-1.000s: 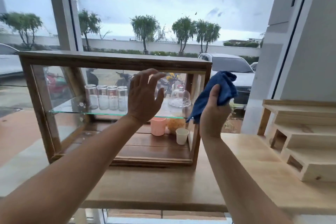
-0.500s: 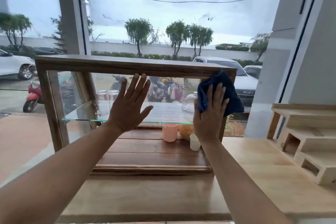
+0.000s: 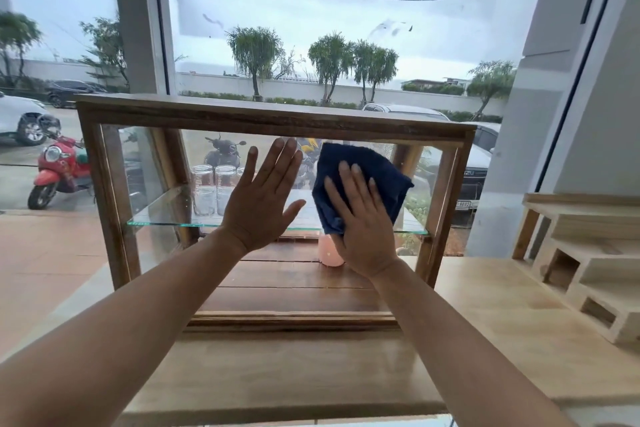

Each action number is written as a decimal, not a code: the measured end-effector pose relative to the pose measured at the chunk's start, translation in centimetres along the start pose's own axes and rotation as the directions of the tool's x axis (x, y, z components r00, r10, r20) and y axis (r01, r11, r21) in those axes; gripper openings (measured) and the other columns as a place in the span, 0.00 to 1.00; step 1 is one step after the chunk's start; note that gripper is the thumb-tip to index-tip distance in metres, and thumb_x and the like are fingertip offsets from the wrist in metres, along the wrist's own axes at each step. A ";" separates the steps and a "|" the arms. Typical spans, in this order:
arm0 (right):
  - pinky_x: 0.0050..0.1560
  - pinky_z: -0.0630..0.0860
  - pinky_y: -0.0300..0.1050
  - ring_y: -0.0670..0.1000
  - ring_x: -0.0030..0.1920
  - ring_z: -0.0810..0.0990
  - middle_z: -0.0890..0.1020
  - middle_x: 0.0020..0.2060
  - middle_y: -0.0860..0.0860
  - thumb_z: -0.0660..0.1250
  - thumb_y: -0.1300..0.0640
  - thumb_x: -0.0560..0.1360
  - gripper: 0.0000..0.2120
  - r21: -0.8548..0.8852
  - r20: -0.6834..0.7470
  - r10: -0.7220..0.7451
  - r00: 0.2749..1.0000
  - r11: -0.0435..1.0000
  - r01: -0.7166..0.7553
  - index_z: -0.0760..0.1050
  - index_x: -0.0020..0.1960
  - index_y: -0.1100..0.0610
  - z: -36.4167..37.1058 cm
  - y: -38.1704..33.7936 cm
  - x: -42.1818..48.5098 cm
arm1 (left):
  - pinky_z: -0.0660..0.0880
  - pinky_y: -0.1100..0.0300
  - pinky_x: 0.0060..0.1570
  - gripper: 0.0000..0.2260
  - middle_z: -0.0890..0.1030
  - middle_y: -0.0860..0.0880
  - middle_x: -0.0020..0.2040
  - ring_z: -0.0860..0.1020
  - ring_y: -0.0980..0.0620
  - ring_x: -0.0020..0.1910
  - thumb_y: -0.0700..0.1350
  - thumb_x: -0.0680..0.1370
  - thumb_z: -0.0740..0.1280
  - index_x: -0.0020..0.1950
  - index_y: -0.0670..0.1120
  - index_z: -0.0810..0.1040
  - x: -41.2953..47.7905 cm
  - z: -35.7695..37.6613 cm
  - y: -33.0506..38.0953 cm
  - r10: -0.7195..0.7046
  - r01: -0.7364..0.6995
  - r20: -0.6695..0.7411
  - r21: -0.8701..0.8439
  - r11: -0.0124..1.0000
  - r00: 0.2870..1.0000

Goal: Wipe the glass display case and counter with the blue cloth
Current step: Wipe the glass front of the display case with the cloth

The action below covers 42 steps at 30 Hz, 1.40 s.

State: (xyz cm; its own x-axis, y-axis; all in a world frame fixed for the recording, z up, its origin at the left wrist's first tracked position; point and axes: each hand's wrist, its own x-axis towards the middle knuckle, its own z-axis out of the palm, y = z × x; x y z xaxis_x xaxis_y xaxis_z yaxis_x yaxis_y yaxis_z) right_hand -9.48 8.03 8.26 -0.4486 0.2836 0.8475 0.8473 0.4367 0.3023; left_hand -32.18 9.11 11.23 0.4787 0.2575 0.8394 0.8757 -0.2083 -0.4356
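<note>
A wood-framed glass display case stands on the light wooden counter in front of a large window. My right hand presses the dark blue cloth flat against the case's front glass, right of centre, fingers spread over the cloth. My left hand lies flat and open on the same glass just to the left, holding nothing. Inside the case, clear glasses stand on a glass shelf, and a pink cup shows below my right hand.
A pale wooden stepped rack sits on the counter at the right. A white wall and window frame rise behind it. Outside the window are parked cars and a red scooter.
My right hand has slid the cloth leftward and slightly down across the front glass. My left hand stays flat on the glass. The view has shifted left.
</note>
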 end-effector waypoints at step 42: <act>0.77 0.47 0.63 0.59 0.78 0.55 0.61 0.77 0.56 0.61 0.63 0.74 0.32 -0.140 -0.039 -0.074 0.996 0.988 0.068 0.60 0.77 0.59 -2.5 8.1 -1.7 | 0.56 0.34 0.77 0.31 0.55 0.41 0.83 0.54 0.41 0.82 0.54 0.83 0.56 0.82 0.39 0.56 -2.4 -1.4 0.0 -0.069 0.070 0.100 -0.006 0.998 0.993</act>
State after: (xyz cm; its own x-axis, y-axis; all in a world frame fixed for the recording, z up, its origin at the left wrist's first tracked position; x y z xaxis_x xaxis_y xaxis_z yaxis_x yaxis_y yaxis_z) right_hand -1.15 8.91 10.32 -0.4991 0.2171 0.8389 0.8460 0.3315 0.4175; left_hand -33.38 7.15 9.65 0.4206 0.3641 0.8310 0.9069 -0.1949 -0.3736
